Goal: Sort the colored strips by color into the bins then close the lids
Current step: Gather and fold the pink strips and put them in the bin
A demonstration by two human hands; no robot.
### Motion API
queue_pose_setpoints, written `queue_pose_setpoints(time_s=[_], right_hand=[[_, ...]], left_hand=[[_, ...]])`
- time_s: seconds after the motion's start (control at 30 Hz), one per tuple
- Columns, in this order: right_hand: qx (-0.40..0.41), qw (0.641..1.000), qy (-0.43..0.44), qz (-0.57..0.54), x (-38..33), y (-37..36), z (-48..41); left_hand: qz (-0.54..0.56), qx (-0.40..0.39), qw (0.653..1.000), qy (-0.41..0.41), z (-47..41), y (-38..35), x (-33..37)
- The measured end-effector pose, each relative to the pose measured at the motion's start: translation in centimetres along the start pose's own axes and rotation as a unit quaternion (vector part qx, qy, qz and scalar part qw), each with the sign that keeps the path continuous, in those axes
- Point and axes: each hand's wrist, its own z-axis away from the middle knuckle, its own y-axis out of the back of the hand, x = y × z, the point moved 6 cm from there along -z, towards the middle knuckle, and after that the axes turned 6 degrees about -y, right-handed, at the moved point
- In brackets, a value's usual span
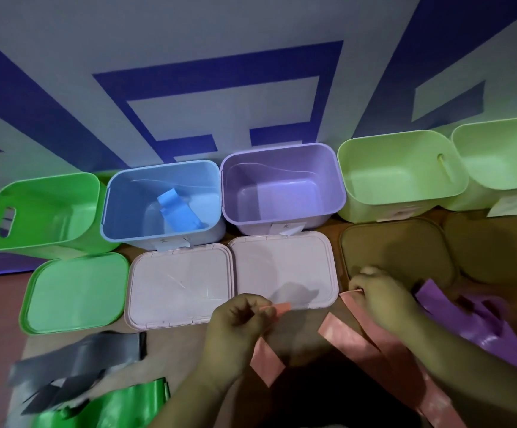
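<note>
Pinching pink strip (351, 336) w/ both hands, head view: L hand (238, 324) clamped its end at 6 o'clock, R hand (380, 301) clamped it at 4 o'clock. Blue strip (178, 208) lay inside blue bin (118, 205), 10 o'clock. Purple strips (470, 319) at 3, grey strips (75, 359) at 8.

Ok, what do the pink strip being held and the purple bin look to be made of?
Pink strip: probably thin flexible rubber or satin-like film, soft sheen; it bends limply and shows pale highlights. Purple bin: likely moulded plastic, smooth semi-matte, with rounded rim and faint reflections.
</note>
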Motion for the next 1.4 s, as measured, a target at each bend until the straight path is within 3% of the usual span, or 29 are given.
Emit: queue_pose_setpoints(time_s=[0.4,0.67,0.83,1.1,1.23,1.4], right_hand=[[0.025,0.989,0.085,-0.116,-4.0,8.0,9.3],[0.078,0.973,0.169,-0.133,-9.9,13.4,18.3],[0.124,0.951,0.183,-0.215,-12.9,16.5,23.0],[0.201,0.888,0.244,-0.335,-17.0,19.1,26.5],[0.272,0.87,0.222,-0.345,-17.4,19.4,27.2],[0.28,0.847,0.232,-0.388,-17.6,19.1,27.4]], left_hand=[[-0.03,-0.015,0.996,-0.084,4.4,0.0,5.7],[-0.014,-0.018,0.991,-0.135,9.7,0.6,10.0],[0.007,0.007,0.986,-0.166,12.3,1.3,12.8],[0.099,-0.058,0.988,-0.105,15.9,0.1,14.9],[0.183,-0.116,0.973,-0.084,17.4,-0.8,15.5],[0.19,-0.12,0.97,-0.096,18.1,-0.6,15.7]])
